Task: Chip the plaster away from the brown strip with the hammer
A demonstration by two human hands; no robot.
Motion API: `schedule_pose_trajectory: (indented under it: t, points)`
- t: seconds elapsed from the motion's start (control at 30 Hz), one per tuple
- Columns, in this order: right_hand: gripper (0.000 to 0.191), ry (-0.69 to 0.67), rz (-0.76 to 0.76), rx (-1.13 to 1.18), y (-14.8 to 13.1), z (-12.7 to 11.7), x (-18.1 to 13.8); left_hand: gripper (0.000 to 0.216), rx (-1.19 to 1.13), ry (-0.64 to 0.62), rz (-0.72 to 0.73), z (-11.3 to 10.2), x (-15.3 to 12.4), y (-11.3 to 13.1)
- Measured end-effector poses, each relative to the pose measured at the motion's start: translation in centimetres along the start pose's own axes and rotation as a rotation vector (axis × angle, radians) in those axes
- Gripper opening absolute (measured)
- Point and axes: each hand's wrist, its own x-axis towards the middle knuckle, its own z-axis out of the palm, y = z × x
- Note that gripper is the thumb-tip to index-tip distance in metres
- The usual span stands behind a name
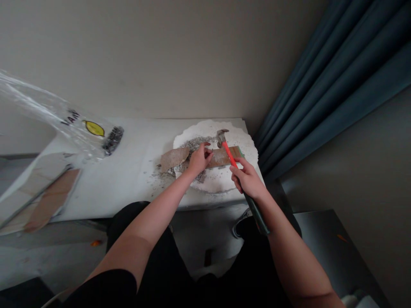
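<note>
My right hand [248,179] is wrapped round the handle of a hammer [228,152] with a red neck and a dark grip; its metal head rests at the far end of a brown tile strip [223,157]. My left hand [199,159] presses down on that strip with fingers curled, pinching it near its middle. A broken-off brown tile piece [174,158] lies just left of my left hand. Grey rubble [196,143] is scattered round the tile on a white foam pad [215,182].
A low white board [128,171] carries the pad. A clear plastic bag [64,117] with a yellow label lies at its left. More tile strips [48,201] lean at the far left. A dark blue curtain [321,85] hangs on the right.
</note>
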Motion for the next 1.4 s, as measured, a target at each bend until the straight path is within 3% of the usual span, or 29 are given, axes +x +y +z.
schedule_pose_trajectory:
  t: [0.4,1.07,1.23,1.4]
  points:
    - [0.04,-0.044,0.002,0.048,0.5,1.8,1.2,0.044,-0.008,0.001,0.027,0.4,0.0,-0.1]
    - [0.039,-0.051,0.047,0.029,0.6,2.0,0.7,0.05,0.007,-0.005,0.034,0.5,-0.1,-0.3]
    - [0.039,-0.038,-0.009,0.058,0.7,1.9,0.5,0.047,0.035,-0.021,0.047,0.5,-0.1,-0.1]
    - [0.036,-0.036,0.044,0.033,0.9,1.8,0.4,0.053,-0.004,0.004,0.028,0.6,0.0,-0.1]
